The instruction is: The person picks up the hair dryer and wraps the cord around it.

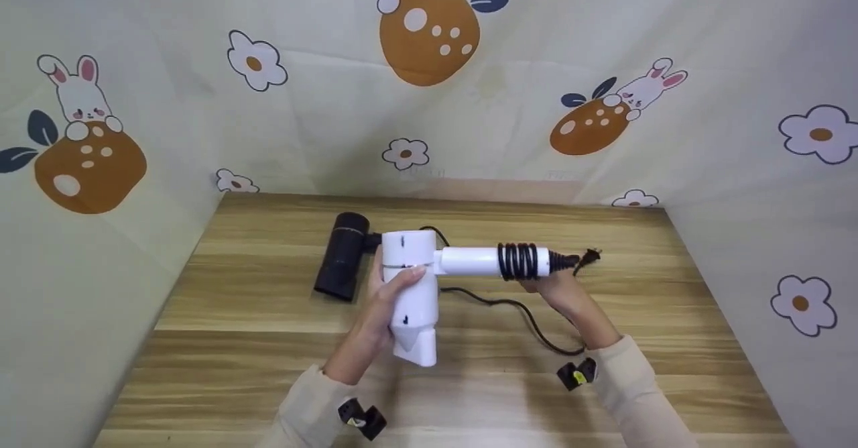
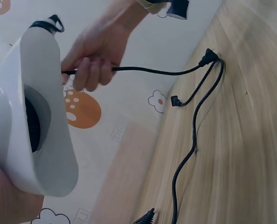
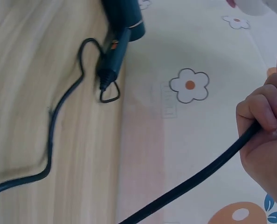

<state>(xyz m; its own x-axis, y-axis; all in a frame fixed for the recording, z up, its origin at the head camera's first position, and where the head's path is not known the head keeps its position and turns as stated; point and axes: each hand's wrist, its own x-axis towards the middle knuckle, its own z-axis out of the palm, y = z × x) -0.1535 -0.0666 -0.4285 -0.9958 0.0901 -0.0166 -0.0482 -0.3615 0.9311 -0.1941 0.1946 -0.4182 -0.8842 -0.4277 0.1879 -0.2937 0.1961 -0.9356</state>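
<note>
A white hair dryer [image 1: 421,300] is held above the table, its handle [image 1: 469,261] pointing right and its nozzle toward the person. My left hand [image 1: 377,310] grips the barrel, thumb across the top. Several turns of black power cord [image 1: 517,261] are wound round the handle's end. My right hand [image 1: 562,292] is just below that end. Its curled fingers hold a stretch of the same cord [image 3: 190,184], as the right wrist view shows. From the left wrist, the nozzle [image 2: 54,140] fills the left side, with the right hand [image 2: 99,51] behind it on the cord.
On the wooden table [image 1: 234,367], a black hair dryer [image 1: 340,260] lies at the back left. Its dark cord [image 1: 536,327] snakes rightward. Two plugs show in the left wrist view, one larger [image 2: 208,57] and one smaller [image 2: 176,101]. Patterned cloth [image 1: 322,119] borders the back and sides.
</note>
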